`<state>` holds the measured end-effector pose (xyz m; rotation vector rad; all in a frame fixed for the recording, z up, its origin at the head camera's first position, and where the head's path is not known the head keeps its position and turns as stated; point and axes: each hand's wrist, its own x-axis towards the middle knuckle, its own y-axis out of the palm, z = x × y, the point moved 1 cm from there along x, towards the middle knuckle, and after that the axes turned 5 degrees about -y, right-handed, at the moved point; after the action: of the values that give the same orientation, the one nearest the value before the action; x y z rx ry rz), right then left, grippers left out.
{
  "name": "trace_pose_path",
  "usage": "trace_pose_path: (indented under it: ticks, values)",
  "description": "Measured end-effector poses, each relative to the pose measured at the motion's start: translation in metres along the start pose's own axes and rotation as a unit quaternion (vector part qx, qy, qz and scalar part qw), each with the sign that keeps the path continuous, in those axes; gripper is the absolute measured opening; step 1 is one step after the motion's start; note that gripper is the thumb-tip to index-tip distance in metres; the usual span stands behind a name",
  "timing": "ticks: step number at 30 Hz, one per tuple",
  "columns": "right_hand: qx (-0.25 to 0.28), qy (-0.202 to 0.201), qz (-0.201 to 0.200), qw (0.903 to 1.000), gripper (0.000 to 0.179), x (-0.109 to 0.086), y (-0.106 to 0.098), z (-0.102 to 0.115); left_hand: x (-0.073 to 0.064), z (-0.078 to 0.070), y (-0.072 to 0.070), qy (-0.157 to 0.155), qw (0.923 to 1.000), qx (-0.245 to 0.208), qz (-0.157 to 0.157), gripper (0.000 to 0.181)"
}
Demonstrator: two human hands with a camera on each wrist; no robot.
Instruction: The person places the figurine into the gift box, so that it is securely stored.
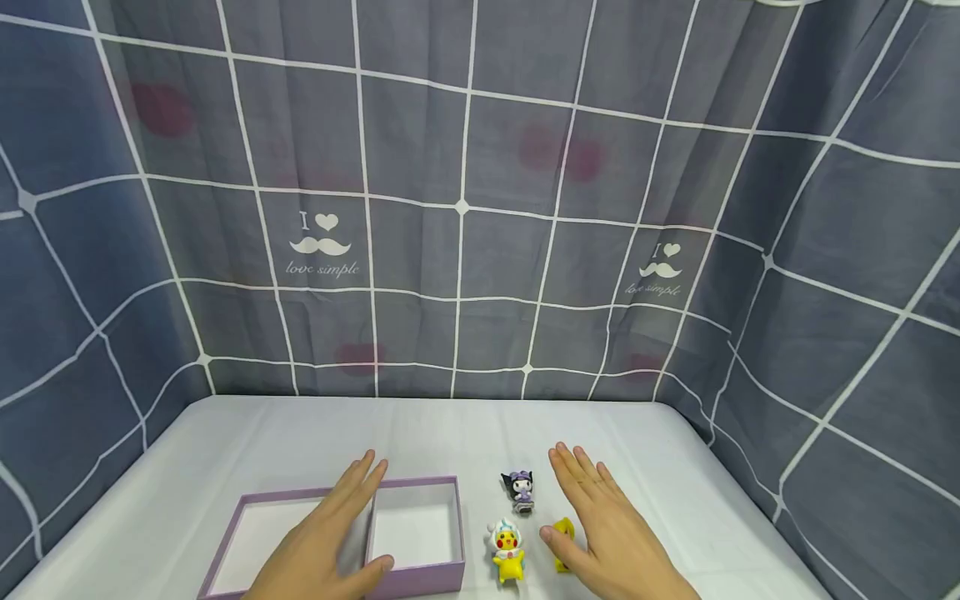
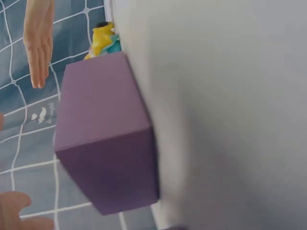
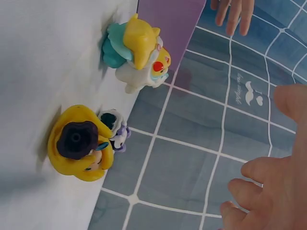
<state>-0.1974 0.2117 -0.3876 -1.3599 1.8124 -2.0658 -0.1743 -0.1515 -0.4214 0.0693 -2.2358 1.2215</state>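
Observation:
My left hand hovers with straight fingers over a purple box with a white inside and a shallower purple-rimmed box part beside it. On the right, my right hand is held palm down, fingers extended, and holds nothing. Its thumb overlaps a yellow-haired figurine in the head view, mostly hiding it. Between the hands stand a yellow Pikachu figurine in a white hood and, farther back, a small black-and-purple figurine. In the right wrist view, the right fingers are well apart from the figurines.
A white cloth covers the table. Grey-blue curtains with white grid lines hang behind it and along both sides. The box's purple wall rises close to the Pikachu figurine.

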Motion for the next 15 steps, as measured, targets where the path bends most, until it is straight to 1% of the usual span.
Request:
trace_pose_path:
  ticks: [5, 9, 12, 15]
  values:
    - [0.012, 0.001, 0.004, 0.9999, 0.081, -0.001, 0.004, -0.001, -0.003, 0.004, 0.009, -0.004, 0.9992, -0.04, -0.001, 0.099]
    - [0.016, 0.002, 0.008, 0.9998, 0.08, -0.001, 0.006, -0.002, -0.002, 0.006, 0.014, -0.025, 0.9963, -0.082, 0.006, 0.1]
    - [0.018, 0.002, 0.01, 0.9998, 0.08, -0.001, 0.007, -0.003, -0.001, 0.006, 0.015, -0.047, 0.9928, -0.106, 0.031, 0.1]
    - [0.021, 0.002, 0.009, 0.9997, 0.079, 0.0, 0.008, -0.003, 0.001, 0.007, 0.014, -0.077, 0.9839, -0.139, 0.082, 0.104]
